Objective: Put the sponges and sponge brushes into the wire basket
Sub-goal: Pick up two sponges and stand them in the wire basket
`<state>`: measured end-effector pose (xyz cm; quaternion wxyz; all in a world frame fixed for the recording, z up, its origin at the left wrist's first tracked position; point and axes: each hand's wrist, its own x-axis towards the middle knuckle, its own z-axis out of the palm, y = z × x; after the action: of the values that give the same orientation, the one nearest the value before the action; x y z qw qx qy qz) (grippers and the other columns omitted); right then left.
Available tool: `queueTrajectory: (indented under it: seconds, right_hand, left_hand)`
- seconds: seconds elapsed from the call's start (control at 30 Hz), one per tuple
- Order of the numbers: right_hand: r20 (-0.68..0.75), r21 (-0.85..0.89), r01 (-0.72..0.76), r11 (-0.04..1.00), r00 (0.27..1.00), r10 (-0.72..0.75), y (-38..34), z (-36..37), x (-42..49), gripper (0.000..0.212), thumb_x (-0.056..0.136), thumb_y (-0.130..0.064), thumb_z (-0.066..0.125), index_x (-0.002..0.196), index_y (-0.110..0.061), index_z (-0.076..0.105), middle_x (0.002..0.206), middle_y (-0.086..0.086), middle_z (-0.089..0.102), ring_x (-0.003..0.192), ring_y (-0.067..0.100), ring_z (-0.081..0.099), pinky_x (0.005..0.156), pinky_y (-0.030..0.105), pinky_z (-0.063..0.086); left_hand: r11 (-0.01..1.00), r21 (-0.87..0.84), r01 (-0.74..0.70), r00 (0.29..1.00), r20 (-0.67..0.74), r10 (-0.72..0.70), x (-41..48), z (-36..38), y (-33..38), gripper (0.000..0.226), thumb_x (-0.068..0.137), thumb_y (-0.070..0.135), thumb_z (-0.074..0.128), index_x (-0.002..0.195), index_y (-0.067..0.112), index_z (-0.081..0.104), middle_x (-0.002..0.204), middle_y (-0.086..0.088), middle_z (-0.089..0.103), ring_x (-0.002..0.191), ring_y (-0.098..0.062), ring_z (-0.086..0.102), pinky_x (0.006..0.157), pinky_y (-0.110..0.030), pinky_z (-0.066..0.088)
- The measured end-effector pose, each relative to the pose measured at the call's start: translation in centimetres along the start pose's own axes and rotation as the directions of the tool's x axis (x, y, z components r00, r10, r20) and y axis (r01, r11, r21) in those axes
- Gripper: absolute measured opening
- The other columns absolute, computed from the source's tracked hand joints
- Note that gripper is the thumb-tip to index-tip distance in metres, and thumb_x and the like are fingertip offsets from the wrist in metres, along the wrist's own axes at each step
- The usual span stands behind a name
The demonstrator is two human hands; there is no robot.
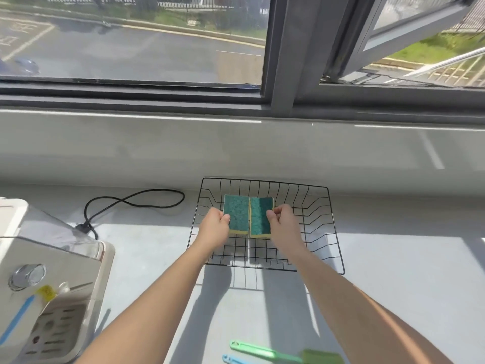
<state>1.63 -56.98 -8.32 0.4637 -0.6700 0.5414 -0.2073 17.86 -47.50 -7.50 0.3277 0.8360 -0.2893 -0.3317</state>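
Strong daylight comes through the far window (136,43), falling in bright patches on the bench (393,271). Both forearms cast hard dark shadows toward the near side. Wide-angle distortion bends the window frame at the edges. The near green brush (278,353) is blurred.

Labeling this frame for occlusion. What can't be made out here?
- Head view: blue sponge brush, only its handle end shows; the bottom edge cuts off the rest.
- Green sponge brush: head blurred and part hidden by the right forearm.
- Whether the two sponges rest on the wire basket floor or hang above it: unclear.
- Left hand and right hand grip undersides hidden.
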Motion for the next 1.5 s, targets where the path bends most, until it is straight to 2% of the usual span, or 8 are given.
queueTrajectory:
  seconds: [0.2, 0.5, 0.63, 0.8, 0.9, 1.0, 1.17, 1.5]
  right_hand:
    - [-0.003, -0.034, -0.064, 0.997, 0.998, 0.064, 1.9, 1.6, 3.3, 0.014, 0.103, -0.029, 0.047, 0.098, -0.016, 0.049, 0.082, -0.002, 0.055, 0.075, 0.017, 0.055, 0.067, 0.038, 0.048]
    - [-0.005, -0.042, -0.113, 0.993, 0.994, 0.113, 3.5, 3.0, 5.5, 0.016, 0.104, -0.029, 0.047, 0.104, -0.013, 0.05, 0.087, 0.0, 0.06, 0.081, 0.016, 0.061, 0.064, 0.033, 0.051]
    - [-0.019, -0.028, -0.105, 0.994, 0.994, 0.105, 3.5, 3.4, 5.5, 0.018, 0.103, -0.029, 0.048, 0.105, -0.011, 0.051, 0.087, 0.002, 0.06, 0.081, 0.019, 0.059, 0.065, 0.032, 0.048]
    - [0.001, -0.029, -0.086, 0.996, 0.996, 0.086, 3.0, 3.8, 5.6, 0.016, 0.104, -0.027, 0.048, 0.103, -0.011, 0.05, 0.089, 0.005, 0.06, 0.078, 0.017, 0.057, 0.058, 0.027, 0.041]
    - [-0.002, -0.038, -0.072, 0.997, 0.997, 0.072, 2.6, 4.2, 5.6, 0.016, 0.104, -0.026, 0.048, 0.1, -0.011, 0.05, 0.088, 0.008, 0.059, 0.076, 0.018, 0.054, 0.061, 0.03, 0.042]
    - [0.016, -0.056, -0.071, 0.996, 0.997, 0.072, 2.3, 4.9, 5.7, 0.02, 0.104, -0.026, 0.048, 0.103, -0.006, 0.052, 0.087, 0.01, 0.058, 0.076, 0.021, 0.053, 0.06, 0.033, 0.039]
    - [0.04, -0.054, -0.101, 0.993, 0.994, 0.103, 1.7, 6.3, 5.8, 0.024, 0.104, -0.027, 0.047, 0.11, -0.004, 0.053, 0.093, 0.01, 0.059, 0.086, 0.025, 0.056, 0.074, 0.036, 0.043]
    - [0.039, -0.043, -0.132, 0.99, 0.99, 0.134, 1.0, 6.7, 5.6, 0.024, 0.104, -0.029, 0.046, 0.112, -0.007, 0.053, 0.096, 0.007, 0.059, 0.086, 0.022, 0.055, 0.072, 0.032, 0.042]
  left_hand:
    - [0.999, 0.028, 0.029, 0.998, 0.063, -0.031, 3.2, 1.7, -0.3, 0.013, 0.104, 0.021, 0.036, 0.095, 0.013, 0.041, 0.096, -0.004, 0.05, 0.081, -0.017, 0.045, 0.073, -0.034, 0.037]
    - [0.983, 0.166, 0.083, 0.996, 0.011, -0.087, 5.1, 3.1, -0.5, 0.023, 0.103, 0.013, 0.04, 0.12, -0.001, 0.048, 0.121, -0.018, 0.054, 0.096, -0.025, 0.047, 0.077, -0.033, 0.037]
    - [0.963, 0.249, -0.1, 0.994, -0.018, 0.108, 3.3, 2.2, -0.4, 0.028, 0.101, 0.009, 0.042, 0.126, -0.002, 0.047, 0.122, -0.019, 0.049, 0.113, -0.034, 0.049, 0.091, -0.036, 0.04]
    - [0.749, 0.563, -0.348, 0.865, -0.114, 0.488, 0.3, -1.0, -2.1, 0.054, 0.092, 0.014, 0.054, 0.143, -0.002, 0.043, 0.14, -0.018, 0.047, 0.131, -0.036, 0.042, 0.106, -0.043, 0.038]
    - [0.701, 0.645, -0.304, 0.908, -0.027, 0.418, -0.2, -2.4, -4.1, 0.073, 0.097, 0.033, 0.047, 0.156, 0.001, 0.018, 0.165, -0.017, 0.014, 0.154, -0.029, 0.008, 0.123, -0.043, 0.016]
    - [0.686, 0.663, -0.3, 0.936, 0.066, 0.346, -0.5, -2.3, -6.1, 0.078, 0.1, 0.046, 0.033, 0.159, 0.006, 0.001, 0.168, -0.01, -0.008, 0.154, -0.021, -0.011, 0.124, -0.037, 0.0]
    - [0.702, 0.644, -0.303, 0.939, 0.074, 0.337, -0.5, -1.8, -7.0, 0.077, 0.101, 0.048, 0.028, 0.159, 0.007, -0.003, 0.167, -0.008, -0.012, 0.153, -0.019, -0.014, 0.124, -0.034, -0.003]
    - [0.728, 0.618, -0.297, 0.943, 0.072, 0.324, -0.4, -1.6, -7.2, 0.077, 0.101, 0.048, 0.028, 0.159, 0.009, -0.006, 0.166, -0.007, -0.017, 0.152, -0.017, -0.019, 0.12, -0.031, -0.01]
